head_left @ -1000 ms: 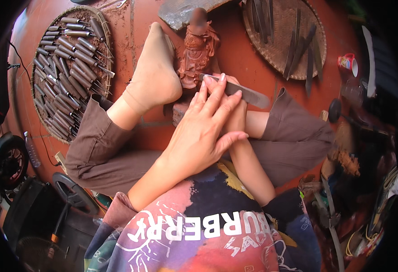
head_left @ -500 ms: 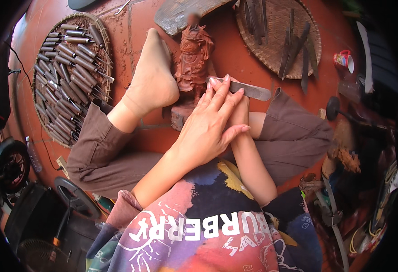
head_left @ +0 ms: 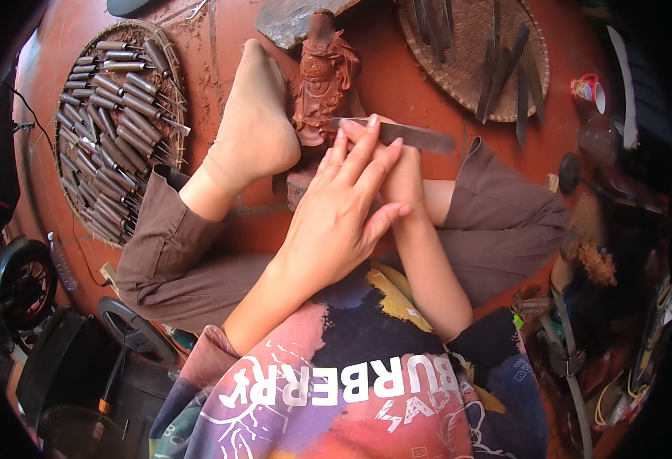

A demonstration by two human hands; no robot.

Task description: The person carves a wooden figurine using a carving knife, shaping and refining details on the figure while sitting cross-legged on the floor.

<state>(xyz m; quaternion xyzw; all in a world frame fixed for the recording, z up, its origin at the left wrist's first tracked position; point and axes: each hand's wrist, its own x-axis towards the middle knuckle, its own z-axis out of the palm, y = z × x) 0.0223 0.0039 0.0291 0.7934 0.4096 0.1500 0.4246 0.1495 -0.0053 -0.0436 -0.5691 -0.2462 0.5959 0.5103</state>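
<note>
Statue (head_left: 325, 73) is just beside the foot (head_left: 252, 118); file (head_left: 431, 140) has slid left, so its tip overlaps the robe (head_left: 311, 115); right hand (head_left: 402, 172) grips the file, left hand (head_left: 327, 206) spread on top.

The bare left hand (head_left: 324, 210) covers part of the bare right hand (head_left: 406, 180), so how this one holds the flat grey metal blade (head_left: 427, 139) cannot be told. On the red-brown carved statuette (head_left: 323, 88) the head is blurred. The upper edge cuts the round brown woven tray (head_left: 466, 47).
</note>
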